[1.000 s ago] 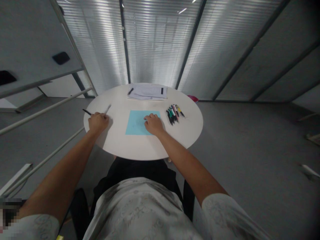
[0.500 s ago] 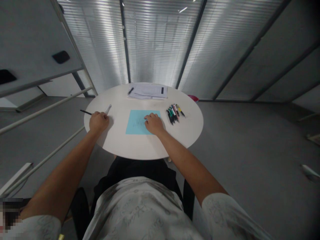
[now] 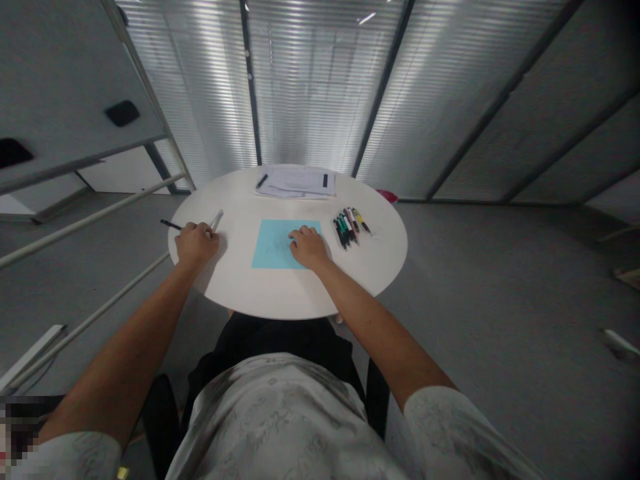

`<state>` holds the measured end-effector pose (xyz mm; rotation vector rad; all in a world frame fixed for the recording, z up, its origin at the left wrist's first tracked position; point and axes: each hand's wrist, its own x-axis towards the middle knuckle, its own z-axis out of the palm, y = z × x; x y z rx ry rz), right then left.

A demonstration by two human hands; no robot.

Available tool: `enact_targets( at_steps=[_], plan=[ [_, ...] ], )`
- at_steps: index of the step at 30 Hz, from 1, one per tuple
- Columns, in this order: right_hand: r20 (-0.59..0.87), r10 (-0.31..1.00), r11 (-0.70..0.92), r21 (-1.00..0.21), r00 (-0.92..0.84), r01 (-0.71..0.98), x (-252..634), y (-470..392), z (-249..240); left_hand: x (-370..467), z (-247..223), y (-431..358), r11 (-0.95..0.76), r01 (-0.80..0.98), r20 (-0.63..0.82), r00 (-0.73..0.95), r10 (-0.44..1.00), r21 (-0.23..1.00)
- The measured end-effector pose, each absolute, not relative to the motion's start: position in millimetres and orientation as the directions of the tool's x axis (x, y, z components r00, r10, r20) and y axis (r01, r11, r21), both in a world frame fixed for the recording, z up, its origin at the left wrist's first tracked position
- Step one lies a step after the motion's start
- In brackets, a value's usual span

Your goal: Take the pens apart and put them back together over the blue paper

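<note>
My left hand (image 3: 199, 243) is at the left side of the round white table, its fingers curled round a black pen (image 3: 171, 225) that sticks out to the left. A whitish slim object (image 3: 217, 219) lies just beyond its fingertips; whether they touch it I cannot tell. My right hand (image 3: 309, 245) rests with spread fingers on the right part of a light blue sheet (image 3: 270, 250), which bears faint dark marks. Several pens (image 3: 346, 229), black, green, pink and yellow, lie in a group to the right of the sheet.
White papers (image 3: 300, 181) with a dark pen (image 3: 263, 181) on them lie at the far edge of the white table (image 3: 280, 297). A whiteboard on a white metal frame (image 3: 95, 217) stands at the left. Something red (image 3: 387, 196) shows beyond the table's right edge.
My left hand has shifted very slightly, and less of the black pen shows beside it. My right hand stays on the blue sheet.
</note>
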<state>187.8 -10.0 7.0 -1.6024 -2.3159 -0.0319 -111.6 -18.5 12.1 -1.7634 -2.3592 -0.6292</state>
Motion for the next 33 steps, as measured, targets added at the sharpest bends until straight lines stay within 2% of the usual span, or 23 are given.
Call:
enact_targets(
  at_steps=[7, 12, 20, 25, 27, 29, 31, 33],
  plan=[
    [0.277, 0.907, 0.37, -0.165, -0.317, 0.914, 187.5, -10.3, 7.2, -111.7, 14.1, -17.8, 0.252, 0.937, 0.384, -0.33, 0.862, 0.241],
    [0.281, 0.907, 0.369, -0.17, -0.314, 0.914, 188.2, -10.2, 7.6, -112.6, 13.4, -15.7, 0.179, 0.948, 0.419, -0.279, 0.864, 0.263],
    [0.266, 0.911, 0.363, -0.156, -0.315, 0.919, 187.6, -9.7, 7.2, -113.7, 11.2, -12.4, 0.035, 0.929, 0.437, -0.206, 0.875, 0.368],
    [0.279, 0.911, 0.362, -0.191, -0.303, 0.913, 187.7, -10.4, 8.8, -108.7, 5.9, -11.9, -0.048, 0.823, 0.435, -0.249, 0.866, 0.566],
    [0.3, 0.911, 0.362, -0.25, -0.284, 0.898, 188.8, -9.0, 8.9, -100.0, 2.0, -10.9, -0.127, 0.733, 0.423, -0.234, 0.875, 0.668],
    [0.338, 0.91, 0.363, -0.377, -0.238, 0.852, 190.9, -5.5, 7.7, -87.4, -0.9, -9.3, -0.241, 0.633, 0.435, -0.169, 0.885, 0.736],
    [0.366, 0.915, 0.367, -0.572, -0.172, 0.734, 193.5, 0.2, 5.3, -72.1, -1.2, -7.2, -0.31, 0.552, 0.431, -0.099, 0.897, 0.774],
    [0.349, 0.93, 0.357, -0.777, -0.118, 0.518, 196.2, 7.0, 2.7, -56.0, 1.2, -4.6, -0.371, 0.467, 0.429, -0.019, 0.903, 0.803]
  ],
)
